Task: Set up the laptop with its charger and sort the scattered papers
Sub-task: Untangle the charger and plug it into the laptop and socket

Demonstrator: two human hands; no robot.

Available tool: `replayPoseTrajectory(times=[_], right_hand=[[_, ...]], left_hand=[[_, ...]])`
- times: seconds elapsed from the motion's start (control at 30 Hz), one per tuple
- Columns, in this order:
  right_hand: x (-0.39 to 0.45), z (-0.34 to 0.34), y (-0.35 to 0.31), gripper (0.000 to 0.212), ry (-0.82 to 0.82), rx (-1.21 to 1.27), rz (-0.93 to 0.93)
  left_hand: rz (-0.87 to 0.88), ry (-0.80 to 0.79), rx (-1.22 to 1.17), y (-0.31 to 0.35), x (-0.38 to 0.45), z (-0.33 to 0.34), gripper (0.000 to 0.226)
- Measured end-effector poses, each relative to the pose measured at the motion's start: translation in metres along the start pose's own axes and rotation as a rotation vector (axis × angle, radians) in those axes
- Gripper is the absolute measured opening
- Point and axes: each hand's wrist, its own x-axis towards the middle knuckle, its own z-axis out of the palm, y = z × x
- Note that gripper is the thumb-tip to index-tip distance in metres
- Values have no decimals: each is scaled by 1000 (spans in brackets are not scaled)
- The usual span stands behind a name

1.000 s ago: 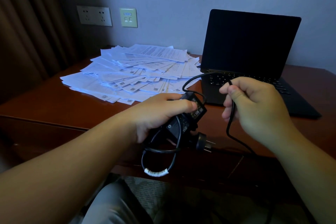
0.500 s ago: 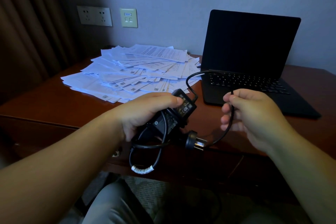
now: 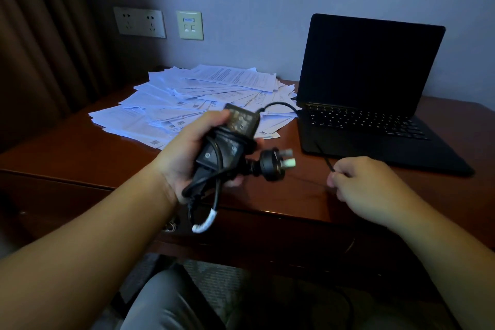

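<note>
In the head view, the left hand (image 3: 187, 153) is wrapped around the black rectangular charger brick (image 3: 230, 139), holding it up in front of the dark reddish-brown wooden counter (image 3: 80, 153) together with several bundled loops of its thick black mains cord (image 3: 214, 187), one loop carrying a white tag. The round black wall plug (image 3: 273, 165) sticks out to the right of that fist, its metal prongs pointing toward the other hand. The right hand (image 3: 367, 185) is curled with its fingertips pinching the thin black laptop-side cable (image 3: 325, 159), which runs up from the pinch across the front edge of the open black laptop (image 3: 369, 104) and arcs back to the brick. The cable's far end is hidden, so I cannot tell where its connector is.

The laptop stands open on the counter at the right, screen dark, with no cable visibly plugged into it. The white wall sockets (image 3: 139, 23) behind the counter at the left are unoccupied. The sprawling heap of white printed papers (image 3: 192, 104) lies fanned out between the sockets and the laptop, unsorted.

By my reading, the task is at an early stage: the laptop is opened and the charger is in hand and being unwound, but plugging into wall and laptop, and all of the paper sorting, remain.
</note>
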Motion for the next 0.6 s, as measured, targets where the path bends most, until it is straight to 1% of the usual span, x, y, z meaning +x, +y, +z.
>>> replayPoseTrajectory(times=[0.07,0.13,0.2,0.23,0.27,0.3,0.33,0.37,0.4,0.43,0.47,0.5,0.57,0.6], right_hand=[[-4,2,-7,22,-60,-14,-41],[-6,3,-9,24,-107,2,-86],[-4,3,-7,23,-145,107,-86],[-3,3,-8,20,-140,211,-70],[-1,3,-7,13,-96,321,-48],[1,3,-7,7,-9,370,-34],[3,3,-6,25,121,318,-41],[3,2,-5,51,249,228,-81],[1,-1,-7,70,356,167,-156],[-4,-6,-13,79,423,144,-262],[-8,-10,-20,81,442,137,-374],[-8,-12,-25,79,438,109,-471],[0,-8,-27,68,385,-1,-578],[6,-5,-26,61,359,-18,-594]], left_hand=[[23,57,-34,0,3,1,35],[24,30,23,-2,3,3,32],[-6,-19,79,-5,3,5,31],[-26,-32,102,-6,2,6,32],[-38,-42,115,-7,3,7,33],[-49,-52,121,-7,3,8,34],[-58,-57,126,-8,3,8,36],[-72,-53,137,-8,3,9,37],[-86,-49,155,-9,5,8,38],[-105,-48,175,-9,5,9,37],[-126,-51,201,-9,6,10,35],[-150,-56,226,-10,7,10,33],[-187,-76,256,-10,8,12,37],[-192,-78,262,-10,9,12,41]])
